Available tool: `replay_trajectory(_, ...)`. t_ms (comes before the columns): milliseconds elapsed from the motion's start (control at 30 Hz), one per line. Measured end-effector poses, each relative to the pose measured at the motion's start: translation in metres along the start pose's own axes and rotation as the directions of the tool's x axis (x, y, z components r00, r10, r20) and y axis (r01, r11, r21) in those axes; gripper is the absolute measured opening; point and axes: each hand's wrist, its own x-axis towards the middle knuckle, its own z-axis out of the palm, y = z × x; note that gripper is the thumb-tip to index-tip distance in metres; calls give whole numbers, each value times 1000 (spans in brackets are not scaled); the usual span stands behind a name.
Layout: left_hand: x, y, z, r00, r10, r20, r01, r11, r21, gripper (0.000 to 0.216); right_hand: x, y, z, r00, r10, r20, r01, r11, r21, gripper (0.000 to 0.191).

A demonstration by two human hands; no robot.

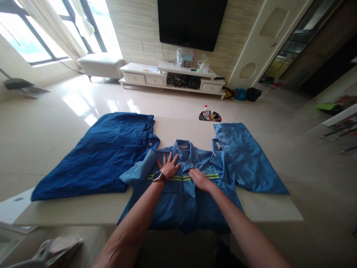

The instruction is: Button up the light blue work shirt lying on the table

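Observation:
A blue short-sleeved work shirt [170,208] with yellow reflective stripes lies front up on the table, collar away from me, its lower part over the near edge. My left hand [169,168], with a watch [157,176] on the wrist, is spread flat on the chest beside the collar. Across the front opening, my right hand [199,178] rests on the fabric just below the collar, fingers extended and close together. To the left is a pile of darker blue garments [97,152]. Another lighter blue garment [248,156] lies folded to the right.
The pale table [273,208] has its near edge in front of me. Beyond it stands a bin [210,117] with a bottle in it. A white TV cabinet [156,76] and a grey bench [102,65] line the far wall. Bagged items [63,249] sit at lower left.

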Motion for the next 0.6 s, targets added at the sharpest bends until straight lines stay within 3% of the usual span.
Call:
replay_trajectory(67,24,5,-1,991,-1,-132,-1,1000,-18,56,28,10,-18,997,-37,-61,38,999,27,34)
replay_trajectory(100,36,9,-1,977,-19,-211,12,999,-33,52,43,16,-26,988,-15,-154,19,1000,21,34)
replay_trajectory(167,56,16,-1,929,-79,-362,52,995,-82,49,76,25,-37,912,54,-406,-66,998,-16,27)
replay_trajectory(233,73,22,-1,871,-147,-469,82,984,-156,53,107,31,-39,831,89,-548,-137,990,-46,20)
replay_trajectory(267,80,25,0,851,-166,-499,79,979,-190,57,121,32,-37,820,99,-564,-162,985,-63,23)
replay_trajectory(333,90,27,2,836,-167,-523,47,971,-235,58,142,32,-31,844,95,-528,-186,975,-121,34)
replay_trajectory(433,100,25,5,827,-146,-543,-7,963,-268,32,157,33,-24,888,59,-457,-172,962,-210,23)
replay_trajectory(500,104,20,6,798,-158,-581,-34,952,-305,15,160,39,-27,863,75,-500,-202,958,-205,20)
replay_trajectory(600,113,11,4,770,-181,-612,-114,904,-412,10,160,54,-39,772,101,-627,-244,959,-145,25)
